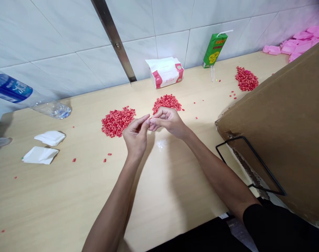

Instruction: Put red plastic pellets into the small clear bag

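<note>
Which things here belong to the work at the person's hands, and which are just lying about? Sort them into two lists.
Belonging: left hand, right hand, red pellet heap, second red pellet heap.
Lying about: tissue packet, green drink carton, plastic water bottle, white tissues, pink pieces, cardboard box.

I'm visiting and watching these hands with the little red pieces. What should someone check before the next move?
1. Anything pinched? The left hand and right hand meet at the fingertips: cannot tell, too small to see.
2. Piles separate? The left pile of red pellets and middle pile of red pellets have a gap between them: ok.
3. Strays gathered? Loose pellets lie scattered on the tabletop: not ok.
4. Bottle away from the piles? The plastic water bottle lies on its side, apart from them: ok.
5. Arm clear? The right forearm is not touching the cardboard box: ok.
</note>
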The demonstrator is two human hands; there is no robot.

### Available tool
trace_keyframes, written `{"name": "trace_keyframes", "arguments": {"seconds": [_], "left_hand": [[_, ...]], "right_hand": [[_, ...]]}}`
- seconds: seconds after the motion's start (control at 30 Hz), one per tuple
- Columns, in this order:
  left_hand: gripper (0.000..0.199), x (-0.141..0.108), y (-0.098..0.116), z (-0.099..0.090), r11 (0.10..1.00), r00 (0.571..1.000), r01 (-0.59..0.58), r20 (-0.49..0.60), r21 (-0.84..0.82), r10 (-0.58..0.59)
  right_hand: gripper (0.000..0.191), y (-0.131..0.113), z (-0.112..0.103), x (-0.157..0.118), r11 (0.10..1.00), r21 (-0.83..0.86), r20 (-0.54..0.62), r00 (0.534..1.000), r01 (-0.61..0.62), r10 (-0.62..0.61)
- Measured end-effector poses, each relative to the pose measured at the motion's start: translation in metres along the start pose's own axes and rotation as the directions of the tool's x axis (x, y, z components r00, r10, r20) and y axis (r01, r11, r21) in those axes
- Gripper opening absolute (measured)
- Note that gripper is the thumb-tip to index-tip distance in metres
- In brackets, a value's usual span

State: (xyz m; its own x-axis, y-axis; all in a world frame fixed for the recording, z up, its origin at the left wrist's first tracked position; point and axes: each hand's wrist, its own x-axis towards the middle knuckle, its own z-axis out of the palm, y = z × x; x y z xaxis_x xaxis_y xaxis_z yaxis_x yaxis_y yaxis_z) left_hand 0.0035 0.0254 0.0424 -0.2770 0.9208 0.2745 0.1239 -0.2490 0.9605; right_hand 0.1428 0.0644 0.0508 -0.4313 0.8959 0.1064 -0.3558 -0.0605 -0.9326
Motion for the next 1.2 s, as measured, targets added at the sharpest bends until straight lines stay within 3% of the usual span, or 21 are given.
{"name": "trace_keyframes", "arguments": {"seconds": [0.57, 1.0, 1.2], "left_hand": [[0.024, -0.0032, 0.0013, 0.0002, 0.992, 0.998, -0.052, -0.041, 0.118, 0.058], [0.024, -0.0054, 0.003, 0.0021, 0.989, 0.994, -0.055, -0.081, 0.136, 0.066], [0.025, -0.0039, 0.0012, 0.0033, 0.997, 0.996, -0.039, -0.083, 0.071, 0.045]], "right_hand": [[0.043, 0.0024, 0.0042, 0.0015, 1.0, 0.002, -0.035, 0.999, 0.006, -0.006], [0.042, 0.0012, 0.007, 0.0014, 1.0, 0.003, -0.042, 0.999, 0.021, -0.02], [0.04, 0.0032, 0.0067, 0.0017, 0.998, 0.022, -0.03, 0.998, 0.062, -0.061]]}}
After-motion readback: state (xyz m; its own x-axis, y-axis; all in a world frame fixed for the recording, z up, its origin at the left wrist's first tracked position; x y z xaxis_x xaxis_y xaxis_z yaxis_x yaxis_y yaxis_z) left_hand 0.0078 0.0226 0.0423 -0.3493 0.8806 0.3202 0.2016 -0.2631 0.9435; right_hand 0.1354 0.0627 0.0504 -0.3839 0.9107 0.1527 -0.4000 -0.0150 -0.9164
